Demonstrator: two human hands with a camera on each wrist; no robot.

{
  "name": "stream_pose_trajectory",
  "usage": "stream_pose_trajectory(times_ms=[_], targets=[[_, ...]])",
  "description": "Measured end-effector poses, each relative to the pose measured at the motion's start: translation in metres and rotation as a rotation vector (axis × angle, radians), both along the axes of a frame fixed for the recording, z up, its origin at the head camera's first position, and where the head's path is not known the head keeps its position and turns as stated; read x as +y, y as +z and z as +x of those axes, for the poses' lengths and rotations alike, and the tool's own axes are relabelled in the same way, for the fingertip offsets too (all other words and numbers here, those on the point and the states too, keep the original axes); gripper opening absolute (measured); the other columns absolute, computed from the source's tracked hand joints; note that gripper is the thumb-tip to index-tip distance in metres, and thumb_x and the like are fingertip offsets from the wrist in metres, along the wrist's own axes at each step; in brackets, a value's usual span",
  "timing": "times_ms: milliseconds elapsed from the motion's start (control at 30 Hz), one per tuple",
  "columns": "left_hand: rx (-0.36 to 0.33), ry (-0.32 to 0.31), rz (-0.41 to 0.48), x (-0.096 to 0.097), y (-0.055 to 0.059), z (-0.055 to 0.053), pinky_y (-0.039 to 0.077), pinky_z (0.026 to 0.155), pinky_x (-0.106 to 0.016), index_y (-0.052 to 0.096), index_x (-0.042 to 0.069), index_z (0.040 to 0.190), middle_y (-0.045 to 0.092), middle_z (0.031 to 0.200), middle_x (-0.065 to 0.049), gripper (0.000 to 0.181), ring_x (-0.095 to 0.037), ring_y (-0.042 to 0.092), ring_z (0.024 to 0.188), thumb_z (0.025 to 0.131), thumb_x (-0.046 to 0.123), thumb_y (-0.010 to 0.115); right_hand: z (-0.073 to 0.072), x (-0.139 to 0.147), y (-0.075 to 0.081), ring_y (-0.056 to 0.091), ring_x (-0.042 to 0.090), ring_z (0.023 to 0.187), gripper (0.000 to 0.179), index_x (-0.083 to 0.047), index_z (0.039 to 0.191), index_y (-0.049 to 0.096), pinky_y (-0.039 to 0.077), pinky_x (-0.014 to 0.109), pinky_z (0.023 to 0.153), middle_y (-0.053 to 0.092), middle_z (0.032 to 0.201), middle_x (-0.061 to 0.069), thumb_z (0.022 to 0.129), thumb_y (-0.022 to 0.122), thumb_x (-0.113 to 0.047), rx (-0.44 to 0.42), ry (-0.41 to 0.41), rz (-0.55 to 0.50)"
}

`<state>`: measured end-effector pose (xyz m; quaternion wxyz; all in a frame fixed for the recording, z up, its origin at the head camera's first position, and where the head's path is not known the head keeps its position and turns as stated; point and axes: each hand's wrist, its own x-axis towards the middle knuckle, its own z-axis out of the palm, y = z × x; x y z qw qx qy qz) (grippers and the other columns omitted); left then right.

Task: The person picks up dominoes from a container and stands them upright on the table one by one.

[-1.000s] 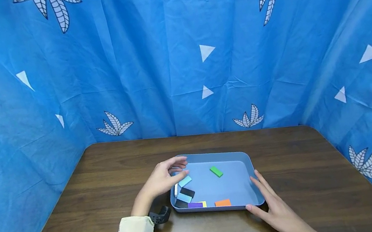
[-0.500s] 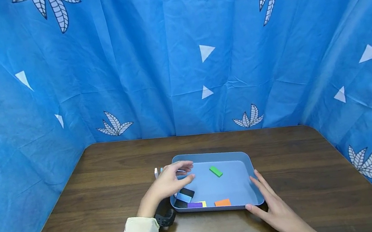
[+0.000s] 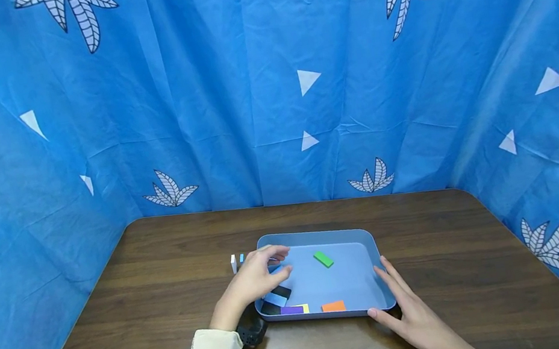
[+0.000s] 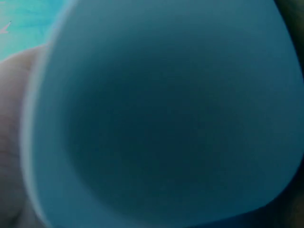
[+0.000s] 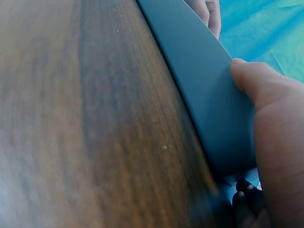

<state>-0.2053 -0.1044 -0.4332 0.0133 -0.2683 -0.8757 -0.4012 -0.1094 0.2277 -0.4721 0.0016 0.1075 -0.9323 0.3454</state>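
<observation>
Fingers (image 3: 273,251), left hand (image 3: 254,275): loosely bent, thumb set apart, no grip seen; hand above the left side of the blue tray (image 3: 350,276). Left wrist view: blurred tray wall, no help on contact.

Nearest item: blue block (image 3: 276,269), left part of the tray, showing in the gap just beside the thumb, on the near side of the fingers. Mostly covered; long axis cannot be told, nor whether the thumb touches it. Governing relation: this one, with the left hand clearly the nearer.

Light-blue block (image 3: 275,300): near-left corner, nearer the person than the thumb; long axis slants far left to near right.

Green block (image 3: 323,259): flat on the tray floor, right of the left fingertips, apart from them; same slant.

Right hand (image 3: 414,318): fingers extended at the tray's right wall, thumb resting on the near rim; no block held.

White block (image 3: 234,263): outside the tray, left, apparently upright on the table (image 3: 159,315).
</observation>
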Motion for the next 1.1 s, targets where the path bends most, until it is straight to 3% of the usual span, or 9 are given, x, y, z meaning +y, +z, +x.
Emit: stream_pose_trajectory(times_ms=[267, 600, 933, 1100], targets=[[0.093, 0.051, -0.03, 0.006, -0.007, 0.001, 0.055, 0.088, -0.034, 0.064, 0.002, 0.119, 0.067, 0.114, -0.006, 0.038, -0.019, 0.066, 0.101, 0.087, 0.021, 0.069, 0.0, 0.0, -0.002, 0.021, 0.032, 0.145, 0.082, -0.023, 0.153, 0.023, 0.034, 0.064, 0.104, 0.001, 0.163, -0.004, 0.088, 0.061, -0.054, 0.021, 0.002, -0.003], [0.225, 0.17, -0.064, 0.009, -0.016, -0.002, 0.057, 0.076, -0.028, 0.07, 0.004, 0.106, 0.069, 0.1, -0.004, 0.027, -0.014, 0.067, 0.085, 0.082, 0.016, 0.073, -0.001, 0.001, -0.003, 0.021, 0.032, 0.145, 0.083, -0.023, 0.153, 0.022, 0.033, 0.063, 0.105, 0.001, 0.163, -0.004, 0.088, 0.06, -0.056, 0.014, 0.0, 0.012], [0.23, 0.202, -0.198, 0.012, -0.016, 0.002, 0.055, 0.077, -0.03, 0.069, 0.006, 0.107, 0.067, 0.099, -0.003, 0.028, -0.012, 0.061, 0.086, 0.081, 0.017, 0.071, -0.001, 0.002, -0.004, 0.019, 0.03, 0.146, 0.085, -0.027, 0.154, 0.02, 0.033, 0.064, 0.105, -0.001, 0.163, -0.008, 0.086, 0.06, -0.059, -0.015, -0.008, 0.01], [0.243, 0.197, -0.219, 0.012, -0.015, 0.003, 0.055, 0.079, -0.031, 0.069, 0.006, 0.106, 0.068, 0.101, -0.004, 0.028, -0.013, 0.062, 0.088, 0.08, 0.016, 0.071, -0.001, 0.002, -0.003, 0.018, 0.03, 0.147, 0.084, -0.027, 0.154, 0.02, 0.033, 0.064, 0.104, -0.001, 0.163, -0.008, 0.086, 0.06, -0.057, -0.016, -0.004, 0.001]])
